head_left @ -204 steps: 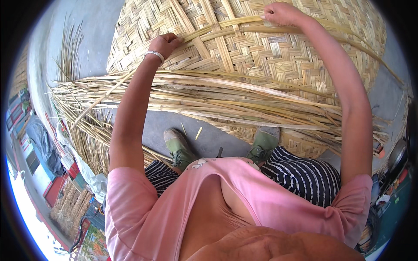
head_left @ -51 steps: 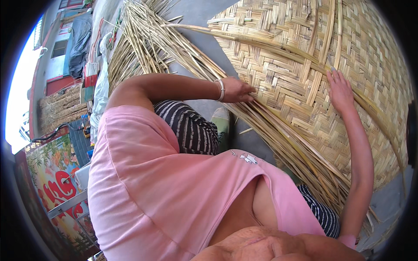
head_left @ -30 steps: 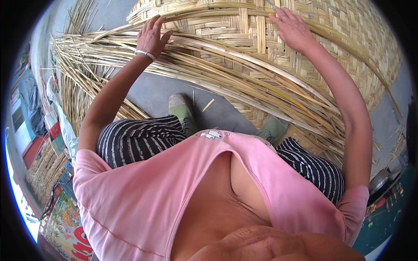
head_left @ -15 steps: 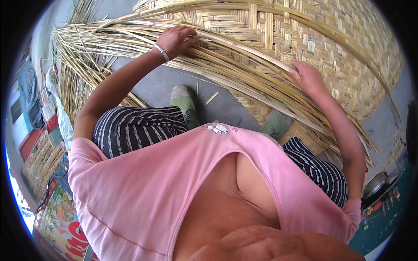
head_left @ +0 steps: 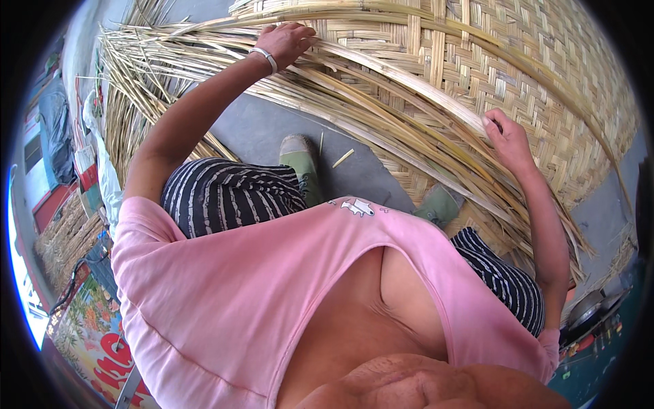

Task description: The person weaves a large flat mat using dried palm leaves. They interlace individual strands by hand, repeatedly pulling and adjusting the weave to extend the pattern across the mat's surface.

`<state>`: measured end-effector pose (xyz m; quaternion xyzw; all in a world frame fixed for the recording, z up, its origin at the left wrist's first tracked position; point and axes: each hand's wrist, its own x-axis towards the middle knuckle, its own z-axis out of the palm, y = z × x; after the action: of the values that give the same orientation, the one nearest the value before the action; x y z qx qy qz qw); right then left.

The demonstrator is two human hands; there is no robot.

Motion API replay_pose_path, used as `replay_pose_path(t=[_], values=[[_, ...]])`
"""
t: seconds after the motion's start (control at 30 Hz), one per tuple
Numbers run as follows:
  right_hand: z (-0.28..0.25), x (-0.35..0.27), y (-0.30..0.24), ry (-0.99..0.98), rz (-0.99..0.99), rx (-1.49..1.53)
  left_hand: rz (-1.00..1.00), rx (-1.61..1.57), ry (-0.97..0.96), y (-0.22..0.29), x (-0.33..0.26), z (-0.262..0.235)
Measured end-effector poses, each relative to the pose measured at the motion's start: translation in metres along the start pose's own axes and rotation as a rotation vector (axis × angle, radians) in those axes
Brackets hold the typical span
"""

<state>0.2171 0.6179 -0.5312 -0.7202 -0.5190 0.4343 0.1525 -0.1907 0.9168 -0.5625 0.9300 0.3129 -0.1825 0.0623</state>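
Observation:
A pale split reed strip [head_left: 409, 82] spans the gap between my two hands, at the near edge of a woven reed mat [head_left: 497, 75]. My left hand [head_left: 286, 44], with a white bracelet at the wrist, is closed around its left part; the fingertips are partly hidden. At the other end, my right hand [head_left: 509, 140] pinches the strip between thumb and curled fingers. Just below it lies a long bundle of loose reed strips [head_left: 381, 116], partly over the mat and across my feet's far side.
Two green shoes [head_left: 300, 160] rest on the grey floor [head_left: 262, 126] near the bundle. A small cut piece of reed [head_left: 343, 158] lies between them. More reed ends fan out at the far left. Metal pans [head_left: 587, 310] stand at the right rim.
Both hands have moved slightly farther away, the right one also rightward. The pale strip now sits apart from the bundle, nearer the mat's weave. The view has shifted a little.

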Motion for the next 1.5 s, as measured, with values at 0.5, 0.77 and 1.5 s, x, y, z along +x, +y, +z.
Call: replay_pose_path(t=[0.5, 0.77, 1.5], values=[[-0.009, -0.005, -0.015, 0.273, -0.087, -0.109, 0.438, -0.119, 0.097, 0.097, 0.036, -0.036], [0.007, -0.031, -0.033, 0.794, -0.547, -0.375, 0.417, 0.012, 0.141, 0.107, 0.044, -0.035], [-0.022, -0.055, -0.02, 0.262, -0.034, 1.622, 0.571, -0.197, 0.355, 0.091, 0.018, -0.063]])
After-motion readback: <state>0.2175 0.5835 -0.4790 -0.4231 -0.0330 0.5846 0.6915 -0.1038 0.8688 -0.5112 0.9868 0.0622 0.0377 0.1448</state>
